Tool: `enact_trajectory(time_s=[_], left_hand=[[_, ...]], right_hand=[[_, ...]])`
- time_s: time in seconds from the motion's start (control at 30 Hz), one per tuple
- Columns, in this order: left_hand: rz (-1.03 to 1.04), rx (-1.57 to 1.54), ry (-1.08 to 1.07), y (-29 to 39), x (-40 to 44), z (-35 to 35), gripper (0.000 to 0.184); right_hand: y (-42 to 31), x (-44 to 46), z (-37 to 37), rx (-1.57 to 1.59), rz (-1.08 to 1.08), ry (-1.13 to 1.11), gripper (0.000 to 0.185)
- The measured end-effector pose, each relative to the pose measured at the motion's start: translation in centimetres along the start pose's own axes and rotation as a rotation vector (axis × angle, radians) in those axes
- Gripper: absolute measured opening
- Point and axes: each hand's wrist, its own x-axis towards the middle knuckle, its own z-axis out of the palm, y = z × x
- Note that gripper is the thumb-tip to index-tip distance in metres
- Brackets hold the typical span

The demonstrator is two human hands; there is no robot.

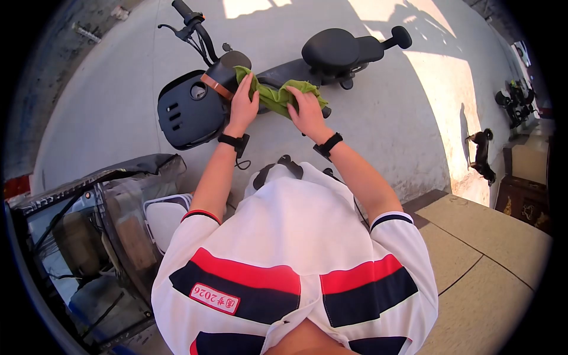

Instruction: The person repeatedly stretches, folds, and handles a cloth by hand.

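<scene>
A green cloth (pixel 273 98) is bunched across the middle of a dark electric scooter (pixel 284 72), between its front and its seat. My left hand (pixel 244 105) is at the cloth's left end, near the brown band on the scooter's front, with the cloth gripped by its fingers. My right hand (pixel 307 112) holds the cloth's right part, its fingers bent over the fabric. The cloth hides the part of the scooter beneath it. Both wrists wear black bands.
The scooter's black seat (pixel 330 48), handlebar (pixel 190 19) and front basket (pixel 188 112) surround my hands. To my left stands a cart with a clear cover (pixel 121 195). A dog (pixel 481 155) is on the right, near beige slabs (pixel 482 236) and parked motorcycles (pixel 516 102).
</scene>
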Motion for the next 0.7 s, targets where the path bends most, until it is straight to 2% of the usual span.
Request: enact_trajectory(time_s=[0.1, 0.3, 0.5, 0.6, 0.7], left_hand=[[0.053, -0.051, -0.142, -0.4, 0.6, 0.7, 0.053], [0.076, -0.064, -0.19, -1.0, 1.2, 0.1, 0.054], [0.012, -0.06, -0.099, -1.3, 0.0, 0.6, 0.056], [-0.114, -0.09, -0.132, -1.5, -0.2, 0.3, 0.057], [-0.243, -0.127, -0.134, -2.9, -0.6, 0.7, 0.057]], right_hand=[[0.5, 0.3, 1.2, -0.093, 0.122, -0.124, 0.062], [1.5, 0.7, 1.3, -0.127, 0.201, -0.179, 0.084], [1.4, 0.4, 1.6, -0.166, 0.121, -0.091, 0.085], [1.5, 0.7, 1.4, -0.127, 0.241, -0.222, 0.085], [1.5, 0.7, 1.6, -0.144, 0.213, -0.186, 0.086]])
